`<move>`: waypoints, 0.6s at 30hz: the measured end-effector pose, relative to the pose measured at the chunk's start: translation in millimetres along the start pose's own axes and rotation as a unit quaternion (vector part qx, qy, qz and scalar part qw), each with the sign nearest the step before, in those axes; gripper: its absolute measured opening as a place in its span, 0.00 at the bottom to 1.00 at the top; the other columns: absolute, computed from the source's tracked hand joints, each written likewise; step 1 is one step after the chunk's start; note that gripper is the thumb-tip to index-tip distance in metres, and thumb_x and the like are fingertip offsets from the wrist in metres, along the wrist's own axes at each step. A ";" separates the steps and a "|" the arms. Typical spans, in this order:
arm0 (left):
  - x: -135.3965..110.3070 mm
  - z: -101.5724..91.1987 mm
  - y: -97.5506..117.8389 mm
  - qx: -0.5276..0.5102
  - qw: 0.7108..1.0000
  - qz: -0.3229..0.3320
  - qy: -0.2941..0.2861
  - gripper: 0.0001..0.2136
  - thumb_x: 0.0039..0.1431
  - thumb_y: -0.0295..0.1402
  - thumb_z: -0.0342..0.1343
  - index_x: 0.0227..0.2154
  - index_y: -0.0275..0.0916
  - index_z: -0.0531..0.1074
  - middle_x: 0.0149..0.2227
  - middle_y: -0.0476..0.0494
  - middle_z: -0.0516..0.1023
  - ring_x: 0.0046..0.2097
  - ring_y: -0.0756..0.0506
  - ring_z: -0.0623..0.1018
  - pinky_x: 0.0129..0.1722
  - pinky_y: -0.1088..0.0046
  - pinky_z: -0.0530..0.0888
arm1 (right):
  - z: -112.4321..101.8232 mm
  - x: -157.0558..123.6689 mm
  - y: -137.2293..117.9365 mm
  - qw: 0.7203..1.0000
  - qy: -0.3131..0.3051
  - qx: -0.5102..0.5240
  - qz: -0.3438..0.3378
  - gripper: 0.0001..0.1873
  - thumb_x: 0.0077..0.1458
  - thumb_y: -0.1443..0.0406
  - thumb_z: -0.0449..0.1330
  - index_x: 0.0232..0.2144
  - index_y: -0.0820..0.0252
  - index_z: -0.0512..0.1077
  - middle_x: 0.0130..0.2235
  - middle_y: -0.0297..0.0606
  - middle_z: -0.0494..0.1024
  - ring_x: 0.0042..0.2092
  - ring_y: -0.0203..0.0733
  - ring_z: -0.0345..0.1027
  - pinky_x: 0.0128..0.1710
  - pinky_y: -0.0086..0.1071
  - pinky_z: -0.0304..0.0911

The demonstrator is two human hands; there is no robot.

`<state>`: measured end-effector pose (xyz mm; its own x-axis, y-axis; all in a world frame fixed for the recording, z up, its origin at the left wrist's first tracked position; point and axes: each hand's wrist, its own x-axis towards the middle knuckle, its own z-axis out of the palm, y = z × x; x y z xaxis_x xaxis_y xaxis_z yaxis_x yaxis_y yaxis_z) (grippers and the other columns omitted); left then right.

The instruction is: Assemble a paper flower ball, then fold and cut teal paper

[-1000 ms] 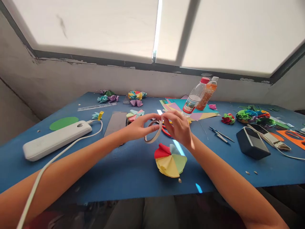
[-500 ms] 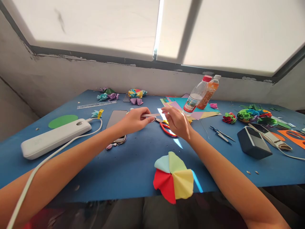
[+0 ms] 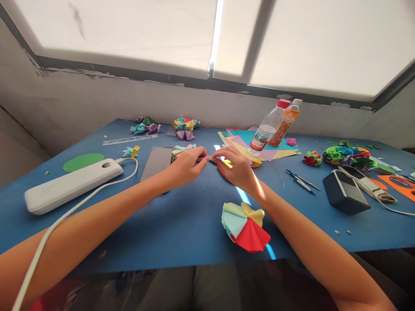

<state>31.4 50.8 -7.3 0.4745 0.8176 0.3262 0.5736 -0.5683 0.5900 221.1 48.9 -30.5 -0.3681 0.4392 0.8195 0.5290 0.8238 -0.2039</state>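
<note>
My left hand (image 3: 188, 166) and my right hand (image 3: 235, 169) meet fingertip to fingertip above the blue table (image 3: 181, 224). Both are pinched on a small pale strip of tape (image 3: 210, 158) between them. Red scissors (image 3: 221, 171) lie partly hidden under my right hand. Nearer to me, a folded paper ball (image 3: 246, 223) in red, yellow, green and light blue lies on the table between my forearms. The tape roll does not show.
On the left lie a white power bank (image 3: 73, 183) with its cable, a phone (image 3: 157, 163), a green paper disc (image 3: 83, 162) and a ruler (image 3: 129, 139). Two bottles (image 3: 267, 129) stand on coloured sheets (image 3: 240, 149). A black box (image 3: 343, 192), pens (image 3: 301, 183) and paper flowers (image 3: 343, 155) occupy the right.
The tape roll I held a second ago is out of sight. A strip was stretched between my hands; now the fingertips have come together. The paper ball has rolled and shows other colours.
</note>
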 end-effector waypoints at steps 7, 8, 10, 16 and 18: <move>-0.3 16.4 -9.4 -0.095 0.989 -0.074 -0.088 0.13 0.60 0.40 0.45 0.25 0.39 0.65 0.26 0.50 0.65 0.31 0.47 0.66 0.30 0.71 0.62 | 6.6 -5.8 -1.8 0.998 -0.054 -0.005 0.016 0.05 0.57 0.70 0.56 0.32 0.58 0.71 0.35 0.40 0.77 0.39 0.42 0.69 0.41 0.37 0.66; -0.7 18.4 -10.8 -0.105 0.987 -0.075 -0.092 0.12 0.60 0.39 0.44 0.25 0.39 0.65 0.26 0.50 0.65 0.31 0.47 0.66 0.30 0.71 0.62 | 7.1 -6.4 -1.6 0.998 -0.063 -0.003 0.016 0.05 0.57 0.70 0.56 0.32 0.58 0.71 0.36 0.40 0.77 0.40 0.43 0.69 0.42 0.37 0.66; -1.3 21.4 -13.3 -0.123 0.985 -0.074 -0.094 0.12 0.60 0.38 0.44 0.24 0.40 0.63 0.26 0.51 0.64 0.31 0.48 0.65 0.30 0.71 0.61 | 7.5 -7.1 -0.9 0.997 -0.073 0.001 0.016 0.04 0.57 0.70 0.56 0.32 0.58 0.70 0.36 0.40 0.77 0.40 0.43 0.68 0.43 0.38 0.66; -1.8 22.4 -11.1 -0.172 0.978 -0.082 -0.090 0.10 0.58 0.35 0.46 0.22 0.39 0.60 0.24 0.51 0.61 0.29 0.49 0.62 0.29 0.72 0.58 | 9.6 -8.3 -2.2 0.993 -0.086 0.059 0.057 0.07 0.57 0.72 0.52 0.33 0.58 0.67 0.46 0.44 0.68 0.47 0.42 0.66 0.43 0.38 0.66; -2.6 19.5 -4.3 -0.200 0.971 -0.092 -0.087 0.10 0.57 0.34 0.46 0.21 0.39 0.58 0.23 0.51 0.58 0.27 0.50 0.60 0.27 0.72 0.57 | 9.2 -7.9 -4.6 0.991 -0.082 0.081 0.072 0.09 0.56 0.74 0.49 0.34 0.57 0.65 0.50 0.45 0.63 0.47 0.41 0.65 0.42 0.37 0.67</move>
<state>40.6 49.2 -25.1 0.5146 0.8539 0.0779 0.3702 -0.3032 0.8781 214.5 45.0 -41.0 -0.4242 0.5975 0.6805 0.4608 0.7893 -0.4057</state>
